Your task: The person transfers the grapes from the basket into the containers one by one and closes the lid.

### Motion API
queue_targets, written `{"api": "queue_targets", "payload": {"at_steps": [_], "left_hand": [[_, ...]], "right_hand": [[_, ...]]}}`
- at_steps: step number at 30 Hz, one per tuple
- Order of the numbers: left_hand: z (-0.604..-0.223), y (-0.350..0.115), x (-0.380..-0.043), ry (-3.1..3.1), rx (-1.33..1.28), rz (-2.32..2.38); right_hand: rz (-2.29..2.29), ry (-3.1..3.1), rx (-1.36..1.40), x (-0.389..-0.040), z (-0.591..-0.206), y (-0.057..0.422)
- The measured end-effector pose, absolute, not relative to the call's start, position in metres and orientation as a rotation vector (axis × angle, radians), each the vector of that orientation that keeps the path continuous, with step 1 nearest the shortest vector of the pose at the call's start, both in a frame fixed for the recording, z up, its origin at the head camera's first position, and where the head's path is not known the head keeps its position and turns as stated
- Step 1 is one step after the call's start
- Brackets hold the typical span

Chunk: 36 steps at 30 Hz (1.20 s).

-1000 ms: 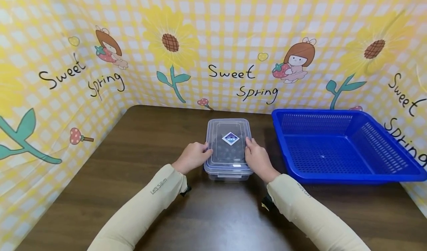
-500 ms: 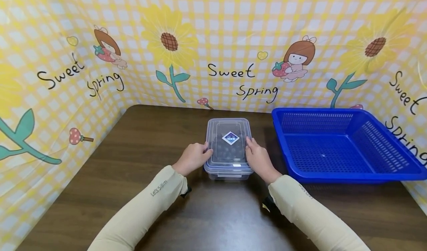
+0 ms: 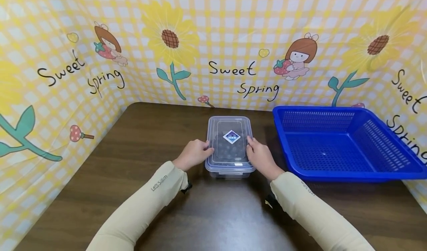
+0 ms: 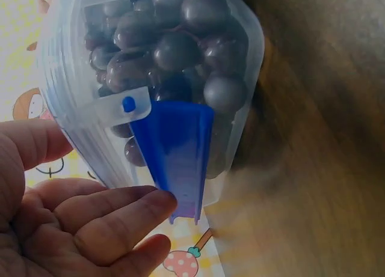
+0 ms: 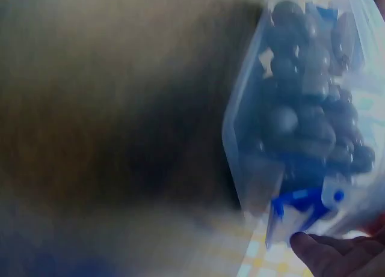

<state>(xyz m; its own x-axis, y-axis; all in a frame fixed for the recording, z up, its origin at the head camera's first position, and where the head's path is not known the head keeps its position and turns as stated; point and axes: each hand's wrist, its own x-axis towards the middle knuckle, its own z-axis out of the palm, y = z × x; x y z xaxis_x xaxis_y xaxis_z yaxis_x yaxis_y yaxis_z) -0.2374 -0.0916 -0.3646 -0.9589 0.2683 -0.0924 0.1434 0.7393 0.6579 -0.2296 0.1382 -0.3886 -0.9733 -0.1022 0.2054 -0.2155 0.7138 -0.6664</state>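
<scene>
A clear plastic food container (image 3: 228, 152) with a lid and a diamond label stands in the middle of the table. Dark, glossy round pieces (image 4: 177, 48) fill it, of a kind I cannot tell. My left hand (image 3: 193, 154) holds its left side, thumb at the lid edge; the left wrist view has its fingertips touching the end of a blue latch (image 4: 180, 148) that angles out from the wall. On the opposite side, my right hand (image 3: 261, 157) holds the container, thumb at the lid's edge. Its fingers touch another blue latch (image 5: 301, 200), blurred in the right wrist view.
To the right, close to my right hand, sits a blue plastic basket (image 3: 328, 175) with perforated walls, nothing inside it. The brown wooden table (image 3: 150, 132) meets a yellow checked cloth (image 3: 220, 32) at the back and sides.
Both hands stay at the sides of the container with hardly any movement. The head view has tilted a little, so the background sits slightly higher.
</scene>
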Motion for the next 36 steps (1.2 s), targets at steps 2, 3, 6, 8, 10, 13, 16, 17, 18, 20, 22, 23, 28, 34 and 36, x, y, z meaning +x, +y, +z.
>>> {"api": "queue_targets", "payload": {"at_steps": [2,3,6,8,10,13,16,17,18,20,22,23,28,34,36], "left_hand": [[-0.364,-0.093,-0.238,2.748,0.331,1.015],[-0.363,-0.094,-0.239,2.744,0.336,1.011],[-0.361,-0.096,-0.241,2.740,0.372,0.991],[-0.361,-0.097,-0.242,2.742,0.404,0.964],[-0.360,-0.097,-0.243,2.744,0.421,0.942],[-0.360,-0.096,-0.244,2.747,0.431,0.932],[-0.360,-0.096,-0.245,2.744,0.431,0.939],[-0.360,-0.096,-0.245,2.745,0.436,0.938],[-0.360,-0.096,-0.245,2.745,0.439,0.939],[-0.361,-0.097,-0.245,2.741,0.451,0.947],[-0.361,-0.099,-0.247,2.739,0.460,0.956],[-0.362,-0.101,-0.247,2.735,0.457,0.963],[-0.361,-0.111,-0.252,2.742,0.397,0.988],[-0.361,-0.117,-0.257,2.748,0.406,0.980],[-0.362,-0.116,-0.258,2.743,0.418,0.975]], "right_hand": [[1.187,-2.777,0.206,-0.234,-0.388,0.141],[1.234,-2.776,0.172,-0.235,-0.388,0.142],[1.319,-2.746,0.091,-0.240,-0.391,0.143],[1.331,-2.707,0.066,-0.242,-0.393,0.143],[1.388,-2.690,0.026,-0.244,-0.395,0.144],[1.615,-2.686,-0.082,-0.247,-0.394,0.145],[1.853,-2.722,-0.234,-0.250,-0.391,0.147],[1.905,-2.742,-0.277,-0.250,-0.390,0.148],[1.937,-2.764,-0.307,-0.251,-0.389,0.148],[1.972,-2.799,-0.343,-0.252,-0.386,0.148],[1.998,-2.821,-0.372,-0.251,-0.385,0.147],[2.003,-2.822,-0.378,-0.251,-0.385,0.145],[2.062,-2.770,-0.367,-0.249,-0.386,0.135],[2.055,-2.693,-0.358,-0.251,-0.387,0.131],[2.025,-2.690,-0.360,-0.252,-0.387,0.133]]}}
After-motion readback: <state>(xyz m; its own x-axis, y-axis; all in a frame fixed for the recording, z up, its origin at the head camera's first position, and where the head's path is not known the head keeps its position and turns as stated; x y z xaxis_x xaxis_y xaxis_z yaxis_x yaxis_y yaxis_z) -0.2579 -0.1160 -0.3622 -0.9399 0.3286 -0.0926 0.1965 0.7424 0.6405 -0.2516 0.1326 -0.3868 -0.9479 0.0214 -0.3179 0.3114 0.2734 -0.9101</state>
